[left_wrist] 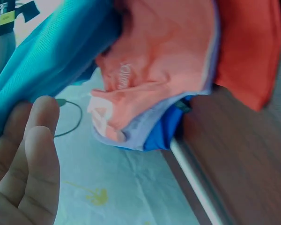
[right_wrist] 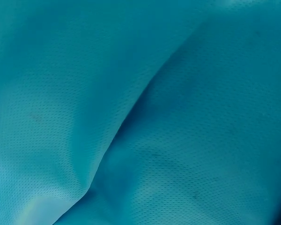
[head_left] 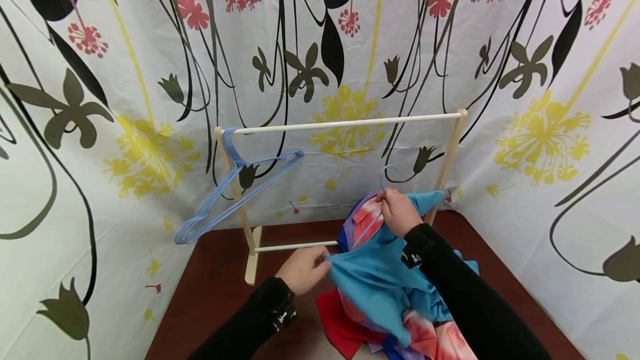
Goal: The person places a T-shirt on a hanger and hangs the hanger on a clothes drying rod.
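A turquoise shirt (head_left: pixel 380 271) of mesh fabric is stretched between my two hands above a heap of clothes. My left hand (head_left: pixel 304 269) pinches its left edge between fingers and thumb; the left wrist view shows those fingertips (left_wrist: pixel 43 115) against the turquoise cloth. Higher and to the right, my right hand (head_left: pixel 400 214) grips a blue hanger (head_left: pixel 382 178) just below its hook, which sticks up above the fingers. Most of this hanger is hidden by the shirt and hand. Turquoise cloth (right_wrist: pixel 187 117) fills the right wrist view, so the right fingers are hidden there.
A wooden rack (head_left: pixel 345 124) stands at the back of the dark red table (head_left: pixel 210 288). Several blue hangers (head_left: pixel 240 199) hang at its left end. Red cloth (head_left: pixel 340 321), pink-and-white cloth (head_left: pixel 452 340) and a coral shirt (left_wrist: pixel 164 51) lie around the turquoise one. Patterned curtains (head_left: pixel 550 193) enclose the table.
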Tool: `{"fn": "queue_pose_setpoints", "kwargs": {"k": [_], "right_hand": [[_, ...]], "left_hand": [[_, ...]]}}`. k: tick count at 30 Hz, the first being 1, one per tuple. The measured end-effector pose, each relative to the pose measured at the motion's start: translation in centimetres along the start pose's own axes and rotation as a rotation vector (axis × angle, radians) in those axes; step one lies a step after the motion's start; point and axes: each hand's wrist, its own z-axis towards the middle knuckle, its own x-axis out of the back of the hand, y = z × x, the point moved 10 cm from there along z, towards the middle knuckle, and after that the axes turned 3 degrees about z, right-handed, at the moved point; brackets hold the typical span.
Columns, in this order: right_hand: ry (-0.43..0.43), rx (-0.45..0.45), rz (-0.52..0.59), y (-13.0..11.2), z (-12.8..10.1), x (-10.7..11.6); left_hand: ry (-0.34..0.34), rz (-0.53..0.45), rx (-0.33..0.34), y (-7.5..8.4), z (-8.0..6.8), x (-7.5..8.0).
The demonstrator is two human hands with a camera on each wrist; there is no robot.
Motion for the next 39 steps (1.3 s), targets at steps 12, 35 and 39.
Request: {"fn": "queue_pose_setpoints", "kwargs": {"k": [12, 35, 39], "right_hand": [[-0.084, 0.009, 0.025, -0.9, -0.3, -2.1], [-0.044, -0.050, 0.093, 0.3, -1.0, -2.8], [-0.020, -0.068, 0.120, 1.0, -1.1, -2.4]], "left_hand": [[0.186, -0.003, 0.012, 3.2, 2.5, 2.2], [0.074, -0.381, 0.087, 1.8, 3.1, -1.0], [0.067, -0.312, 0.100, 1.0, 2.6, -1.0]]}}
